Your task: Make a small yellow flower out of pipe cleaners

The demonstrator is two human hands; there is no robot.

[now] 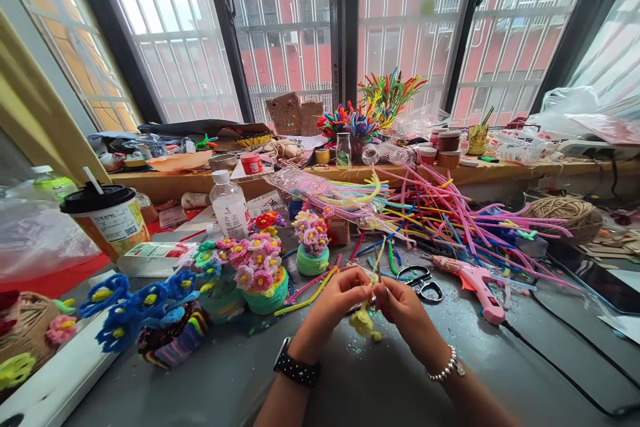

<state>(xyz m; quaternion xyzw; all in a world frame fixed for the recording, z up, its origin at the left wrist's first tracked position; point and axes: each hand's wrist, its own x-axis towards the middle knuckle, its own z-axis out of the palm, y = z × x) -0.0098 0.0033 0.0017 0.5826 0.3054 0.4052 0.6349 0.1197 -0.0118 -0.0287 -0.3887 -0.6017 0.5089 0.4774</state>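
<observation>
Just above the grey table, my two hands meet with their fingers pinched. My left hand (336,299), with a dark dotted watch strap at its wrist, grips a pale yellow pipe cleaner (381,255) whose free end points up. My right hand (411,317), wearing a beaded bracelet, pinches the same strand close to the left fingertips. Under the fingers hangs a yellow fuzzy shaped piece (362,323), seemingly part of this strand; the join is hidden. Black-handled scissors (424,280) lie just beyond my right hand.
A pink glue gun (475,283) lies at right, its black cord trailing forward. Behind are loose pipe cleaners (450,207) and a twine ball (565,213). To the left stand pipe-cleaner flower pots (267,290), a water bottle (229,205) and a lidded drink cup (113,223).
</observation>
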